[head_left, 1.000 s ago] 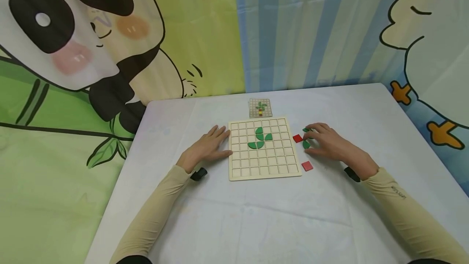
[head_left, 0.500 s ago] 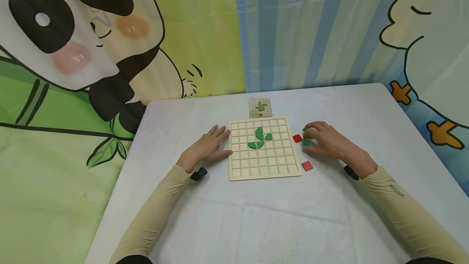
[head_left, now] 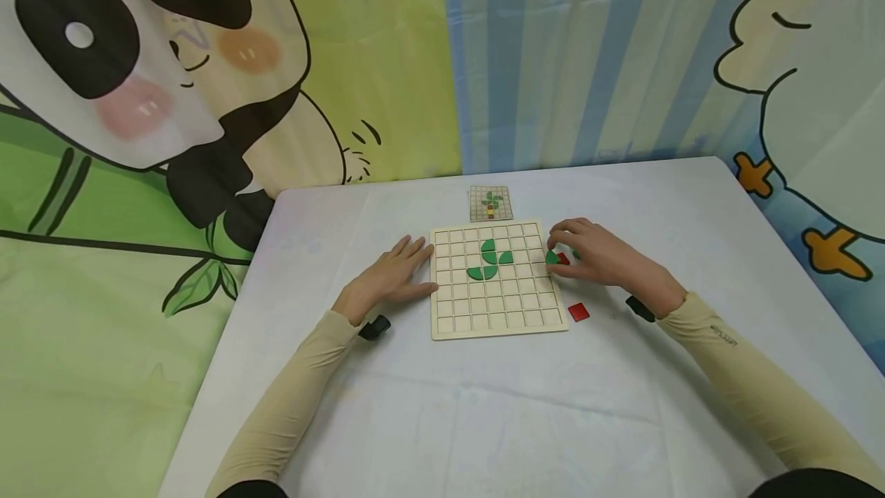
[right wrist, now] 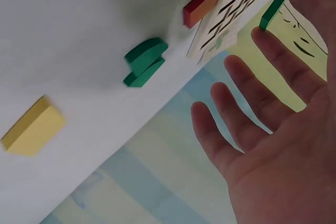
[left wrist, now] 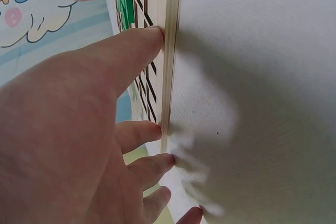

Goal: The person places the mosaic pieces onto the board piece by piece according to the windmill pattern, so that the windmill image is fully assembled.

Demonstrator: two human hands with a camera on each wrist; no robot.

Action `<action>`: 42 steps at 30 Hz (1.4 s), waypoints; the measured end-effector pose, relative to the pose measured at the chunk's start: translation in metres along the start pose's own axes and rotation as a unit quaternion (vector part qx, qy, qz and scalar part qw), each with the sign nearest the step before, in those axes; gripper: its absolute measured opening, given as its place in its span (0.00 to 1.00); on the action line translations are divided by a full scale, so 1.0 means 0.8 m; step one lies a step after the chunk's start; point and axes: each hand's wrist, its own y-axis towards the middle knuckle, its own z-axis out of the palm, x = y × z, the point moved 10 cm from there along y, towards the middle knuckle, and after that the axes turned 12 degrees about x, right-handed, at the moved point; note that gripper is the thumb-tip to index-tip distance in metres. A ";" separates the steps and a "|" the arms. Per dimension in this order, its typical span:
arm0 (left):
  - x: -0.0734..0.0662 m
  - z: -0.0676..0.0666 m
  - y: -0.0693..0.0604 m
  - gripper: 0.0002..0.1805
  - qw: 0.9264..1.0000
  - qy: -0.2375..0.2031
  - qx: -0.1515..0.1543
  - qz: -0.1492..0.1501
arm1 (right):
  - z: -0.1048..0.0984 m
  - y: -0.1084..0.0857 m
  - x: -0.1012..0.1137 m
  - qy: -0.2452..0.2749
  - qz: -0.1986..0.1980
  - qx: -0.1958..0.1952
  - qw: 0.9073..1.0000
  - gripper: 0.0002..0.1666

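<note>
A pale wooden grid board (head_left: 498, 311) lies on the white table, with several green quarter-circle tiles (head_left: 489, 253) in its cells. My left hand (head_left: 387, 281) rests at the board's left edge, thumb and index fingertip touching the rim with the fingers spread. Just beyond the right edge, my right hand (head_left: 603, 253) pinches a green quarter-circle tile (right wrist: 272, 11) between thumb and index finger, held above the table. Its other fingers are extended in the right wrist view. Below that hand a red square tile (head_left: 563, 259) is partly covered.
Another red square tile (head_left: 578, 312) lies right of the board. Green tiles (right wrist: 145, 60) and a yellow tile (right wrist: 34, 128) lie on the table by my right hand. Behind the board is a small pattern card (head_left: 475, 214). A printed cloth (head_left: 387, 98) hangs behind the table.
My right hand has picked up a green tile from the pieces on the right and moved left with it toward the board. My left hand stays in place.
</note>
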 end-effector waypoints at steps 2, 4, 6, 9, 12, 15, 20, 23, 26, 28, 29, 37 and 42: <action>0.000 0.000 0.000 0.49 1.000 0.002 -0.001 0.001 | 0.003 0.008 0.003 0.002 -0.002 0.009 1.000 0.18; 0.000 0.000 0.000 0.49 1.000 0.002 0.000 0.003 | 0.006 0.016 0.005 0.007 -0.006 0.015 1.000 0.19; 0.000 0.000 0.000 0.49 1.000 0.002 0.000 0.004 | 0.008 0.023 0.008 0.014 -0.010 0.020 1.000 0.19; -0.001 0.000 0.000 0.49 1.000 0.000 0.002 0.005 | 0.013 0.032 0.010 0.024 -0.019 0.028 0.999 0.20; -0.001 -0.001 0.001 0.49 1.000 0.001 0.000 0.005 | 0.019 0.042 0.012 0.030 -0.024 0.040 0.998 0.20; 0.000 -0.001 0.001 0.49 1.000 0.002 0.000 0.004 | 0.026 0.050 0.013 0.029 -0.023 0.053 0.998 0.19; -0.002 -0.001 0.000 0.49 1.000 -0.003 0.000 0.005 | 0.037 0.056 0.014 0.031 -0.019 0.073 0.997 0.19; -0.003 -0.002 -0.001 0.49 1.000 -0.004 -0.002 0.007 | 0.040 0.057 0.016 0.033 -0.019 0.080 0.996 0.18; -0.002 -0.002 -0.001 0.49 1.000 -0.003 -0.004 0.007 | 0.041 0.057 0.016 0.032 -0.016 0.085 0.996 0.16; -0.003 -0.003 -0.002 0.49 1.000 -0.003 -0.006 0.008 | 0.040 0.057 0.016 0.033 -0.013 0.090 0.995 0.15; -0.003 -0.003 -0.002 0.49 1.000 -0.003 -0.006 0.008 | 0.040 0.057 0.015 0.035 -0.012 0.092 0.995 0.14; -0.004 -0.004 -0.003 0.49 1.000 -0.004 -0.002 0.005 | 0.040 0.057 0.015 0.042 -0.020 0.101 0.994 0.13; -0.002 -0.003 -0.002 0.49 1.000 -0.004 -0.001 0.003 | 0.040 0.058 0.015 0.049 -0.032 0.103 0.993 0.13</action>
